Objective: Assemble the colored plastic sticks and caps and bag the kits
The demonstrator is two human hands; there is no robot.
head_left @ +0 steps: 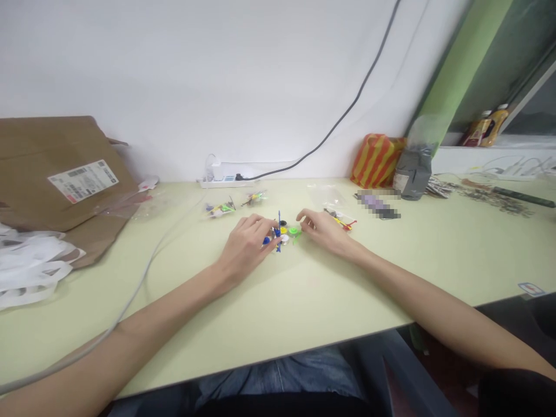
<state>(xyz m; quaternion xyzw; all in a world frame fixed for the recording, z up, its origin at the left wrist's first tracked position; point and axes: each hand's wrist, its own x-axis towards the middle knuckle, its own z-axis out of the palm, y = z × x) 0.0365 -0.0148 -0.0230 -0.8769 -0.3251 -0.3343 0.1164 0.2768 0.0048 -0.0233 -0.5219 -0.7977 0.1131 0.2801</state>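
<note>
A cluster of small plastic toy parts [283, 232] in blue, yellow, green, white and black lies on the pale green table [278, 301], with a thin blue stick standing up among them. My left hand [247, 243] rests on the table at the cluster's left, its fingers curled and pinching blue pieces. My right hand [322, 230] lies at the cluster's right, its fingers bent and touching a green piece [294, 231]. What sits inside the fingers is too small to make out.
Two small assembled toys [221, 208] [254, 198] lie behind the hands. Clear bags with red and yellow parts [341, 219] sit to the right. A brown paper bag [61, 179], white straps [30, 266], a power strip [226, 179], a grey cable [143, 278] and a striped bag [376, 159] ring the table.
</note>
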